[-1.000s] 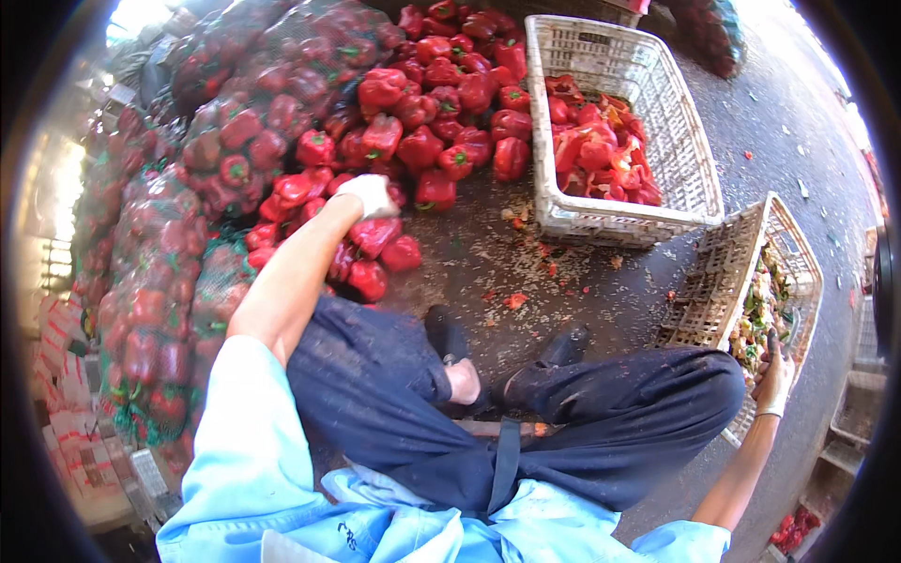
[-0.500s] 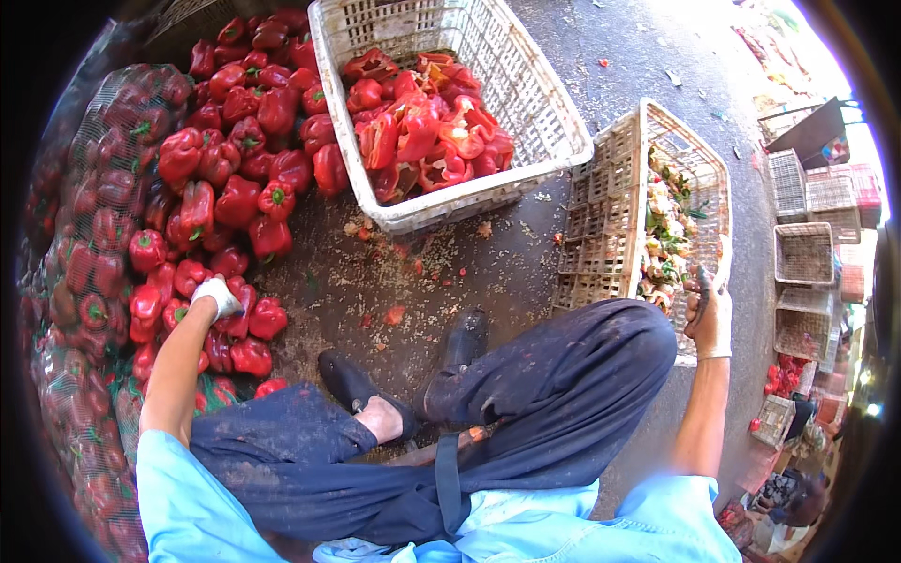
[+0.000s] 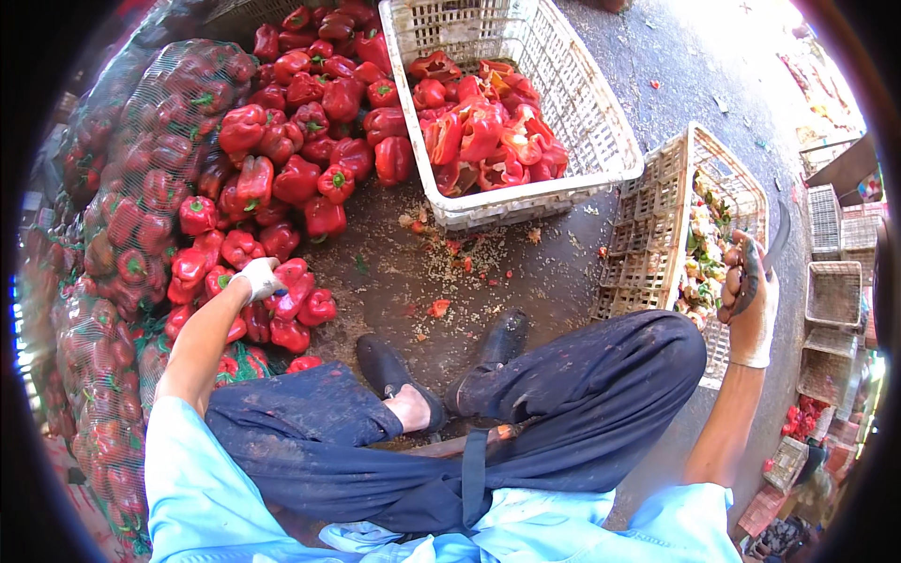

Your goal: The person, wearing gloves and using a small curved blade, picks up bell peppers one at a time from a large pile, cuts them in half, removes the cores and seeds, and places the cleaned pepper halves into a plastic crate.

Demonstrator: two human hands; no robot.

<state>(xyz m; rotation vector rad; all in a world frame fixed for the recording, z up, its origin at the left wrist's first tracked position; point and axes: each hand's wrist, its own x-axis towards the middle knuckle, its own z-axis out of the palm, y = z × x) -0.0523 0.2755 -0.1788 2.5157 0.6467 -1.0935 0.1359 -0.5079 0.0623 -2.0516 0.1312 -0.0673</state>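
My left hand, in a white glove, reaches into a heap of whole red bell peppers. Its fingers curl around a red bell pepper at the near side of the heap; part of the grip is hidden. Out to the right, my right hand is raised, its glove white at the back and dark-stained on the fingers. It is closed on a knife whose curved blade points up and away; the handle is mostly covered. Beside that hand stands a crate of pepper cores and green stems.
A white plastic crate of split red peppers stands ahead. Net sacks of peppers line the left. Seeds and scraps litter the floor before my shoes. Stacked crates stand far right.
The whole view has shifted, so the heap and crates now sit further right. My right hand has turned and lifted, showing more of the knife's blade. My left hand stays at the same peppers.
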